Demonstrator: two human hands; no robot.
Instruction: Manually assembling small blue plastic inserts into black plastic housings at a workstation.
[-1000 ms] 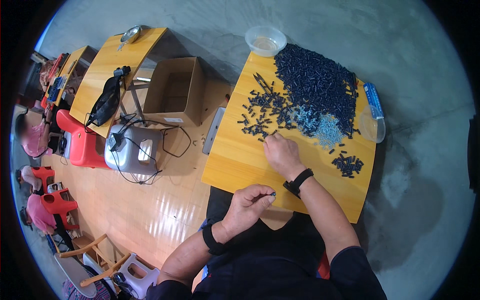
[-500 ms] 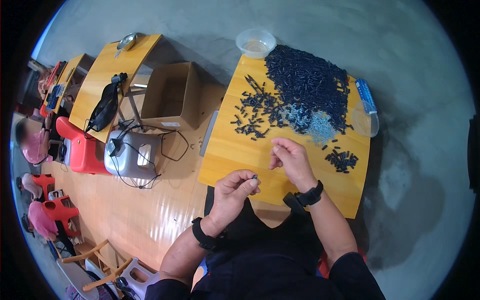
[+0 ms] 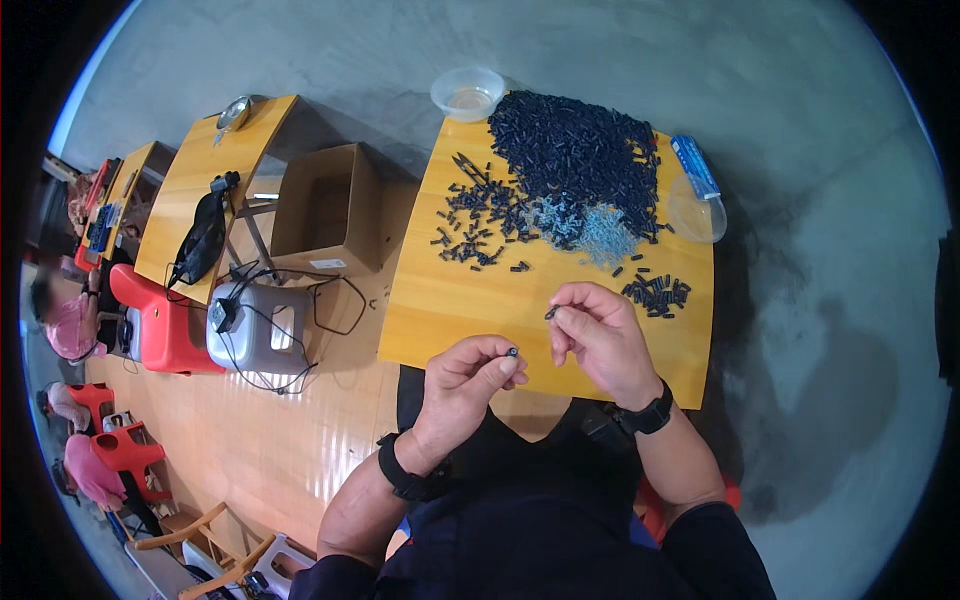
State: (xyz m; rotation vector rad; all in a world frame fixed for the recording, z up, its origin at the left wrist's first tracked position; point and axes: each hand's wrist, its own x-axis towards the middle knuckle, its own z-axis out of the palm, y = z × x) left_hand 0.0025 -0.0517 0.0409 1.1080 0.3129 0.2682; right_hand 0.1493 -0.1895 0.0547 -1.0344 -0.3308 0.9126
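Note:
My left hand [image 3: 468, 385] is closed, pinching a small black tubular piece [image 3: 512, 352] between thumb and fingertips above the table's near edge. To its right, my right hand [image 3: 600, 340] is also closed, with a tiny dark piece [image 3: 551, 312] at its thumb and fingertips; its exact kind is too small to tell. Beyond the hands lies a big heap of black tubular pieces [image 3: 575, 145]. At the heap's near side is a patch of small light-blue pieces [image 3: 606, 236]. Loose black pieces [image 3: 470, 225] are scattered on the left, and a smaller group [image 3: 657, 294] lies on the right.
Dark snips [image 3: 470, 170] lie on the yellow table [image 3: 440, 325], left of the heap. A clear bowl [image 3: 468, 92] stands at the far left corner; a blue box [image 3: 694, 165] and clear plastic dish [image 3: 697, 212] sit at the right edge. A cardboard box [image 3: 365, 205] stands left.
The view has shifted, so the table sits further left and higher. My right hand has moved back toward me, and a tiny dark piece now shows at its fingertips. My left hand keeps its pinch.

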